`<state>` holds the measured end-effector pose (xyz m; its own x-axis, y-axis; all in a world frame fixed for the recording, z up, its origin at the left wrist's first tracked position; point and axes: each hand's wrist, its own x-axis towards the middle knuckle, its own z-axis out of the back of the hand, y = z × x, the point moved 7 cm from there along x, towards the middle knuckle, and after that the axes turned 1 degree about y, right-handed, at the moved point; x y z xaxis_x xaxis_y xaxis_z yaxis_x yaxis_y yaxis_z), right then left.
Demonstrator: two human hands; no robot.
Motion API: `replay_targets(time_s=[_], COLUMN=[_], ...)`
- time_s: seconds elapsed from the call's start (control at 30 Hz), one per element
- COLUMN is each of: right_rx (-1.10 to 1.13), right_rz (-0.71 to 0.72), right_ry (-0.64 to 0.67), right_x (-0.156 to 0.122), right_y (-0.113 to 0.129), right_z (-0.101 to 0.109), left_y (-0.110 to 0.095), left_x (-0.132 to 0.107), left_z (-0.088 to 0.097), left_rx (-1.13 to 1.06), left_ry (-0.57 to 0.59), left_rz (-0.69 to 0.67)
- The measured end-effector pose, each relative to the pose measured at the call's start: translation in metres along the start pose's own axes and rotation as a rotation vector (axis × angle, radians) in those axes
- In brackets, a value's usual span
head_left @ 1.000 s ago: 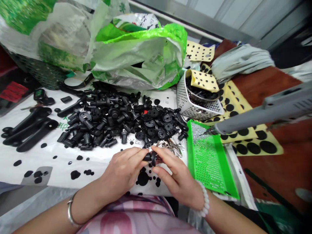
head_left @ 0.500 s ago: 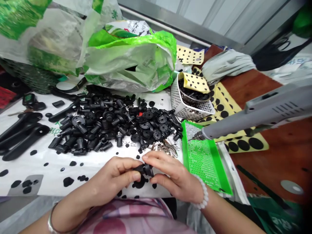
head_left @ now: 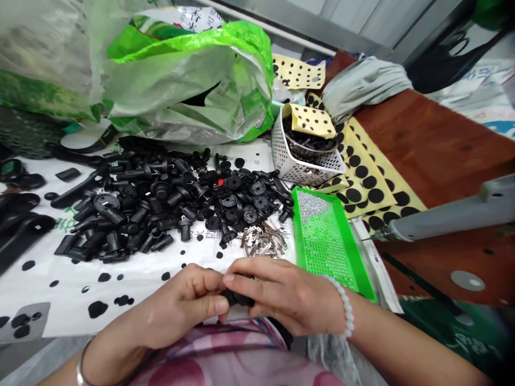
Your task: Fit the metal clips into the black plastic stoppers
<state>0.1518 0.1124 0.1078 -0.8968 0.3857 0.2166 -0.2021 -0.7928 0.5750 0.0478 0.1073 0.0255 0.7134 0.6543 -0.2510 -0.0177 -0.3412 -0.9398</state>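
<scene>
At the left edge, at least two black handles [head_left: 24, 236] lie on the white sheet [head_left: 148, 279], cut off by the frame. Two plastic bags fill the upper left: a pale one [head_left: 40, 48] and a green-rimmed one [head_left: 181, 86] — the pale one hangs in front of one dark mesh basket [head_left: 28, 134].

Across the left and centre spreads one heap of black parts [head_left: 161, 198], too tangled to count, with one red piece [head_left: 220, 182] among them.

Below the heap, at lower centre, the left hand [head_left: 181, 300], with one metal bangle [head_left: 81, 364] at its wrist, pinches one black part [head_left: 241, 298] between thumb and fingers. The right hand [head_left: 281, 292] curls its fingers over the part's other side, hiding much of it; one beaded bracelet [head_left: 346, 308] rings that wrist.

Just above the right hand sits one pile of metal strips [head_left: 263, 240], overlapping beyond counting. Right of centre stand one white basket [head_left: 285, 158] with a dotted yellow sheet on top, and one green tray [head_left: 368, 284] with silvery bits gathered at its upper end. Farther right — one grey power tool [head_left: 450, 217], its tip pointing left, partly covers the large-dotted yellow sheets [head_left: 366, 171].
</scene>
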Motion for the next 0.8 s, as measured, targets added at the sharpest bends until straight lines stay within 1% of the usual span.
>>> replay_targets(time_s=[0.07,0.13,0.2,0.27,0.4,0.47,0.53,0.63,0.7,0.8], right_rx=[-0.033,-0.055,-0.067,-0.072,-0.030,0.036,0.108,0.255,0.406,0.616], right_rz=[-0.024,-0.040,-0.055,-0.089,-0.171,-0.194,-0.226,-0.284,-0.336,-0.429], right_ry=[-0.034,-0.092,-0.153,-0.184,-0.206,-0.236,-0.271,-0.345,-0.392,-0.476], right_x=[-0.003,-0.006,-0.010,-0.012,-0.016,-0.017,-0.018,-0.021,-0.024,-0.029], right_y=[0.000,-0.001,-0.003,-0.008,-0.021,-0.026,-0.030,-0.036,-0.041,-0.049], right_z=[0.001,0.002,0.003,0.001,-0.005,-0.007,-0.008,-0.009,-0.011,-0.016], left_y=[-0.013,-0.027,-0.037,-0.038,-0.028,-0.025,-0.023,-0.020,-0.018,-0.014], left_x=[-0.001,-0.001,0.000,0.002,0.006,0.006,0.007,0.009,0.010,0.011], left_z=[-0.001,-0.002,-0.002,-0.001,0.003,0.005,0.006,0.009,0.010,0.010], left_rx=[0.143,0.336,0.527,0.665,0.798,0.812,0.760,0.560,0.429,0.342], left_ry=[-0.051,-0.098,-0.148,-0.204,-0.297,-0.321,-0.324,-0.311,-0.295,-0.274], left_rz=[-0.066,-0.171,-0.272,-0.321,-0.309,-0.296,-0.267,-0.228,-0.209,-0.164])
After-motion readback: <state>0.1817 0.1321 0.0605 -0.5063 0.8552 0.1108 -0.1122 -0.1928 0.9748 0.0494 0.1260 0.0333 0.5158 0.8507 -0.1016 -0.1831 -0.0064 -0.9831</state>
